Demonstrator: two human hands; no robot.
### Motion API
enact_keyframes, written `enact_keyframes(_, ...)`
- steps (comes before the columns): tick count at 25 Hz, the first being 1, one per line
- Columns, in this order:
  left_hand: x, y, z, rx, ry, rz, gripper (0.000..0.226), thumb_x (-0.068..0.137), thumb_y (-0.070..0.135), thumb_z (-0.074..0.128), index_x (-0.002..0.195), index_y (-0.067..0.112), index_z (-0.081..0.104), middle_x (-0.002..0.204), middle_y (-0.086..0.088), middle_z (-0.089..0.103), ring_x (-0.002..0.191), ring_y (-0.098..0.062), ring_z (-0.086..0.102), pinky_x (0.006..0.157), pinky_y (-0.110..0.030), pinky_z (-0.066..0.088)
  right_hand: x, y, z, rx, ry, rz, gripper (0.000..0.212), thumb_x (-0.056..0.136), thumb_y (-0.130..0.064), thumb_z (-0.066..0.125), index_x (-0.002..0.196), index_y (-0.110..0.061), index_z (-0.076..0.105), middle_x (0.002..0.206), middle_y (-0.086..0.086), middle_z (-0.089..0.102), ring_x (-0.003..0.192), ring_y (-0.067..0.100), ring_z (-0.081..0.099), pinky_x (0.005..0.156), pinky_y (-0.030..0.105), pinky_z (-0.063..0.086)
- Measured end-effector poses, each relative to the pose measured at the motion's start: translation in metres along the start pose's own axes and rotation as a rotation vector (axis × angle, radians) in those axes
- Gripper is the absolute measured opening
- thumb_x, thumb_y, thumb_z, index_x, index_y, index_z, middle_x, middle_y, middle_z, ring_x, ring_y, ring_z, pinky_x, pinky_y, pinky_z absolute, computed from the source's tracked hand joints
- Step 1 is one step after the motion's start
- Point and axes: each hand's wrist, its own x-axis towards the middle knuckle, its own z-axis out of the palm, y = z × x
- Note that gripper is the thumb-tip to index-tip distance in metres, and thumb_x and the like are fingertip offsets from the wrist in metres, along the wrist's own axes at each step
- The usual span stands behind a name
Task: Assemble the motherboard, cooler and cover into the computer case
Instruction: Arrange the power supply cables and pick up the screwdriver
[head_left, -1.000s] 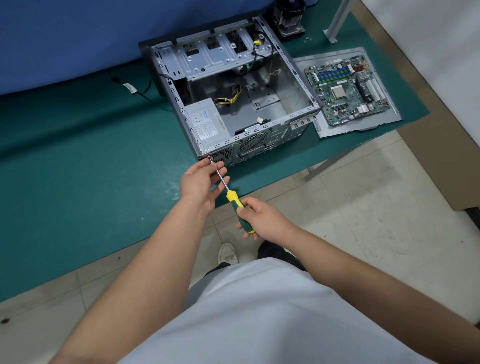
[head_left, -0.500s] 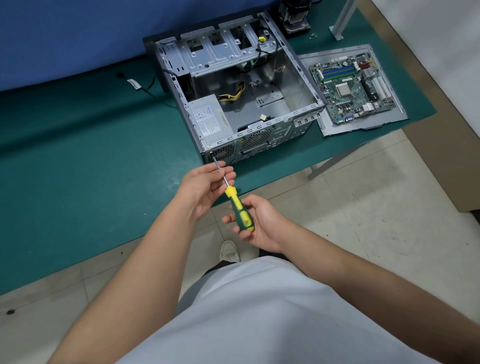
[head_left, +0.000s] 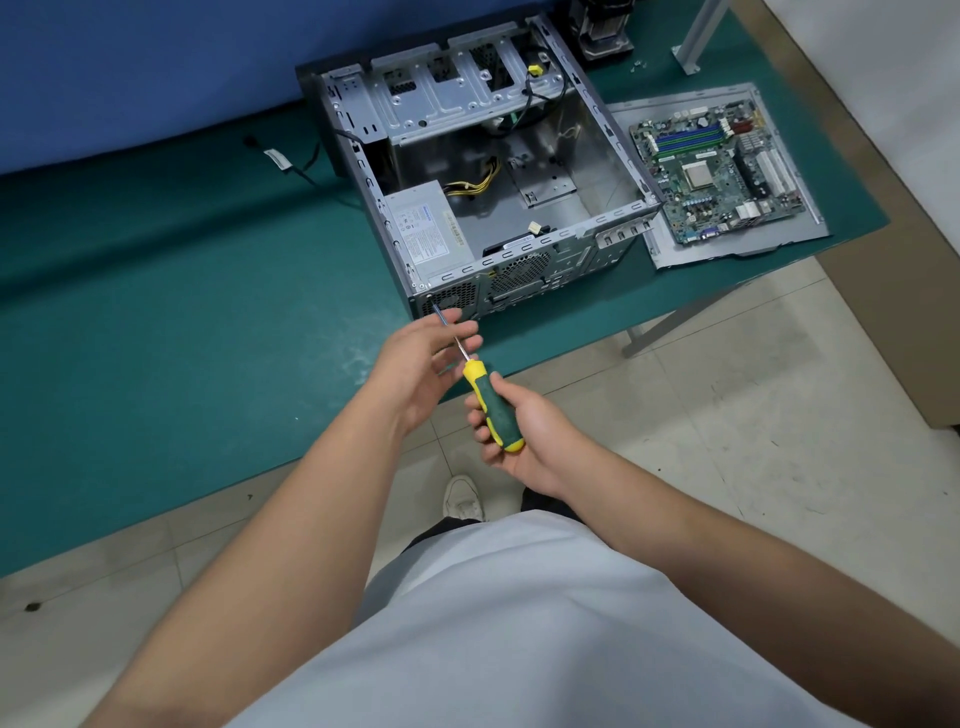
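Head view: the open computer case lies on the green counter, holding a power supply and cables. The motherboard rests on the cover beside it, well apart from either grip. The right hand grips the screwdriver handle; the left hand has relaxed fingers touching its shaft.

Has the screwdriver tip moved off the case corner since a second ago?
Yes. The screwdriver tip has backed slightly away from the case corner screw hole, toward the person; both hands remain on it.

A green mat covers the table, with blue backdrop behind
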Motion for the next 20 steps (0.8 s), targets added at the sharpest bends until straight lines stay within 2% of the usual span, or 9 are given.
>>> enact_keyframes(3,-0.005,-0.002,-0.01,0.017,-0.061,-0.009,0.032,0.1,-0.007,0.05,0.126,0.007,0.063,0.109,-0.011,0.078,0.101,-0.021,0.076,0.079,-0.027,0.062,0.001,0.001,0.0,-0.035,-0.025,0.011,0.049,0.108,-0.047,0.039,0.098,-0.01,0.069,0.072,0.0,0.064,0.055,0.009,0.05,0.047,0.019,0.038)
enact_keyframes(6,-0.007,0.0,-0.013,0.032,0.023,-0.016,0.027,0.095,-0.005,0.063,0.119,0.006,0.068,0.1,-0.01,0.079,0.089,-0.018,0.077,0.069,-0.022,0.061,-0.001,0.003,0.006,-0.107,-0.016,-0.029,0.052,0.107,-0.053,0.04,0.108,-0.008,0.067,0.078,0.005,0.067,0.061,0.014,0.057,0.056,0.022,0.047)
enact_keyframes(10,-0.001,0.004,-0.006,0.114,0.161,-0.036,0.023,0.082,0.002,0.082,0.095,0.014,0.069,0.073,0.0,0.073,0.066,-0.013,0.067,0.055,-0.021,0.054,-0.003,0.01,0.009,-0.145,0.007,-0.104,0.042,0.102,-0.042,0.059,0.128,-0.01,0.052,0.089,0.009,0.066,0.067,0.019,0.065,0.062,0.028,0.054)
enact_keyframes(13,0.002,0.005,0.003,0.161,0.209,-0.022,0.032,0.08,0.003,0.085,0.084,0.017,0.057,0.065,0.001,0.064,0.054,-0.01,0.057,0.053,-0.022,0.052,0.001,0.012,0.009,-0.269,0.123,-0.211,0.039,0.097,-0.029,0.071,0.119,-0.01,0.045,0.09,0.008,0.062,0.064,0.014,0.063,0.061,0.027,0.054)
enact_keyframes(16,-0.001,0.003,0.004,0.103,0.133,-0.012,0.022,0.089,0.006,0.078,0.094,0.015,0.058,0.074,-0.003,0.066,0.064,-0.014,0.063,0.062,-0.025,0.057,0.004,0.01,0.007,-0.232,0.146,-0.22,0.026,0.099,-0.032,0.068,0.1,-0.015,0.048,0.075,0.002,0.062,0.058,0.012,0.058,0.054,0.025,0.047)
enact_keyframes(18,-0.004,0.005,0.0,0.0,0.069,0.001,0.022,0.096,0.0,0.066,0.11,0.014,0.058,0.097,-0.009,0.076,0.081,-0.021,0.074,0.07,-0.03,0.062,0.004,0.009,0.006,-0.143,0.065,-0.144,0.022,0.101,-0.037,0.062,0.097,-0.017,0.053,0.068,-0.001,0.061,0.056,0.012,0.054,0.051,0.023,0.041)
enact_keyframes(20,-0.003,0.008,-0.003,-0.103,0.048,0.022,0.028,0.1,-0.005,0.057,0.121,0.014,0.053,0.11,-0.015,0.077,0.092,-0.026,0.077,0.077,-0.034,0.063,0.002,0.008,0.007,-0.009,-0.058,-0.03,0.022,0.103,-0.04,0.055,0.098,-0.019,0.057,0.067,-0.002,0.057,0.056,0.011,0.051,0.05,0.021,0.038)
